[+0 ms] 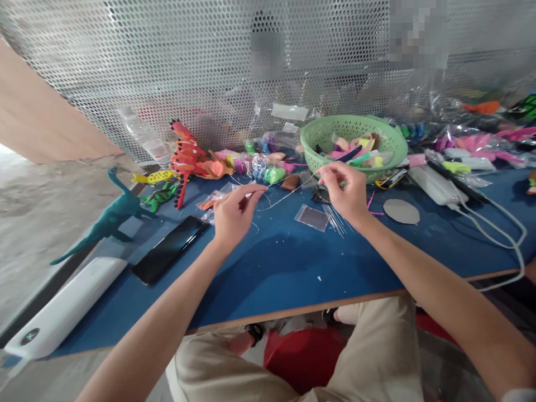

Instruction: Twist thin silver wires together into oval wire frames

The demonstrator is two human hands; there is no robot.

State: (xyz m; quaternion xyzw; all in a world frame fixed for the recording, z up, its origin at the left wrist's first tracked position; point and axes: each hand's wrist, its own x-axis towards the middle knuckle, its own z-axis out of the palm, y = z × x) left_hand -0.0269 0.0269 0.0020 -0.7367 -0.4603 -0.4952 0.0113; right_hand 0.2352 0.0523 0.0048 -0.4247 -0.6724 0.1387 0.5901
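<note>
Above the blue table point(268, 279), both of my hands are raised with thumb and fingers pinched. A thin pale thread point(288, 195) runs between them, with loose loops near my left hand point(235, 215). That hand pinches a fine end too small to make out clearly, which looks like part of the thread. My right hand point(345, 190) grips the thread's other side, close to the green basket point(307, 148). Below my right hand lie several thin metal rods point(335, 220) and a small clear plastic bag point(312, 218). A brown lump point(290, 182) sits behind the thread.
On the left are a teal dinosaur point(113, 218), a red winged dragon figure point(188, 151), a black phone point(170, 249) and a long white device point(69, 307). At right lie a grey disc point(401, 211) and a white power bank point(438, 187) with cables. Perforated metal point(188, 56) stands behind.
</note>
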